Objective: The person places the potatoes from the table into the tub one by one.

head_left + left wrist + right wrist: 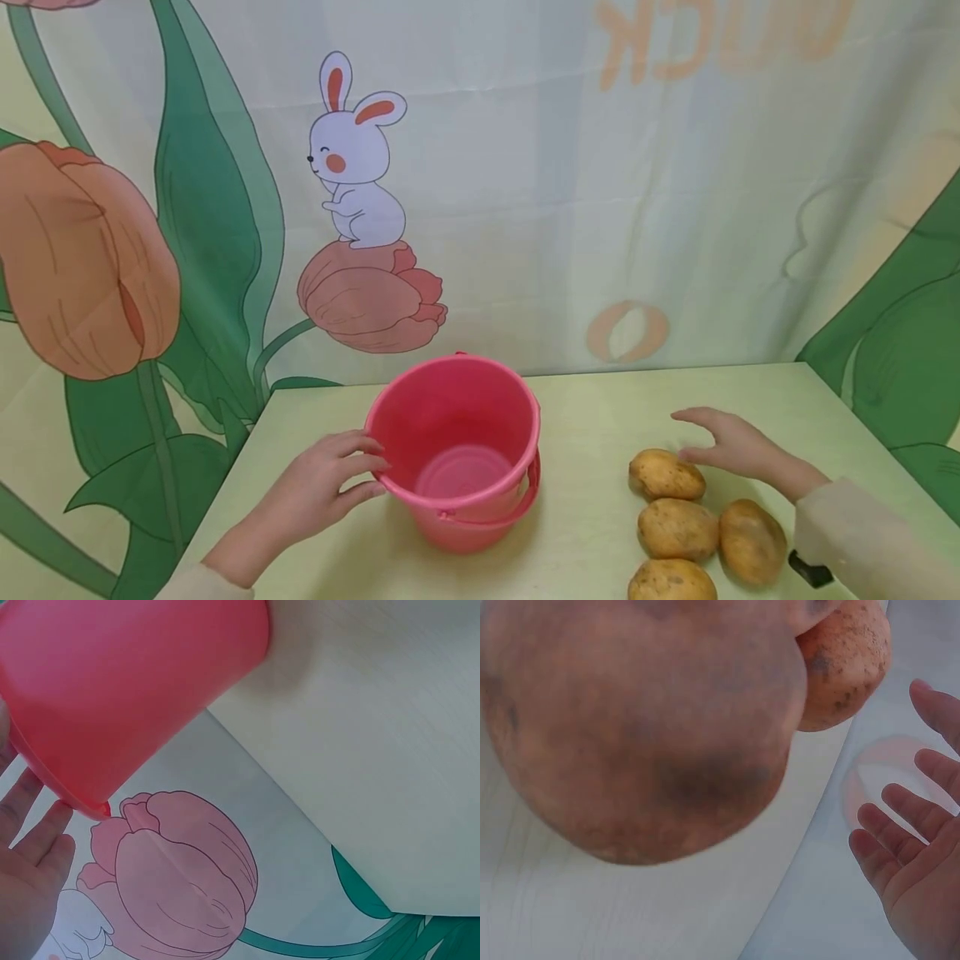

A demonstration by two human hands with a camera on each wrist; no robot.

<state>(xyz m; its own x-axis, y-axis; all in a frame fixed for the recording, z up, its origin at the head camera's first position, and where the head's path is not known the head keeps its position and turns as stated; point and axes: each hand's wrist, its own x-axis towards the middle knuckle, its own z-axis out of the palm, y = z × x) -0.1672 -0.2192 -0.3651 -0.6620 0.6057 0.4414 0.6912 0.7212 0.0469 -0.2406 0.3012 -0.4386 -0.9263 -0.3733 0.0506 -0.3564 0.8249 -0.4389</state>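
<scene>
Standing upright on the pale green surface (600, 417): red plastic bucket (457, 450), mouth open, interior showing nothing but its bottom, handle folded down against the near side.

Resting against the bucket's left rim and wall: left hand (318, 492), fingers (360, 467) extended and touching the plastic, not curling round it. Grip released. Confirming in the left wrist view: bucket (127, 690) filling the upper left, straight fingers (37, 825) lying alongside its rim.

Lying to the right of the bucket, well apart from it: four potatoes in a loose cluster near the surface's front right. Sitting farthest from the person: rear potato (666, 475). Lying just behind it toward the camera: middle potato (677, 529), with right potato (752, 540) just beside it. Lying at the lower frame edge, partly cut off: front potato (671, 581).

Hovering over the rear potato's far right side: right hand (731, 446), palm down, fingers spread and straight; contact with the potato impossible to tell. Grip released, grasping nothing. Appearing in the right wrist view: spread fingers (900, 825) at the right edge, one blurred potato filling the frame and a second behind it.

Hanging behind the surface: printed cloth backdrop (600, 167) bearing a cartoon rabbit (352, 158) seated on a tulip (371, 296).
</scene>
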